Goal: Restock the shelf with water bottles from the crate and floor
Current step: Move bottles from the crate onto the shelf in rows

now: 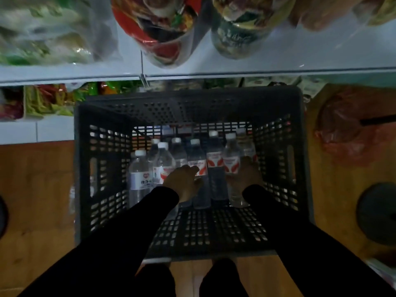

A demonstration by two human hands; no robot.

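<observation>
Bottles (231,161) clear, white-capped, red-labelled, upright in crate (102,168)

matt plastic crate (102,133); glossy wood floor (36,189)

Wooden floor (36,189), bearing black crate (102,168) against white shelf (235,72); red bag (347,133) and dark disc (375,213) to right.

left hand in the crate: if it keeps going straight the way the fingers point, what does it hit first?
Probably the red-labelled water bottle right ahead of the left hand; its fingertips look at or nearly on the label. Depth is unclear, so contact can't be confirmed.
</observation>
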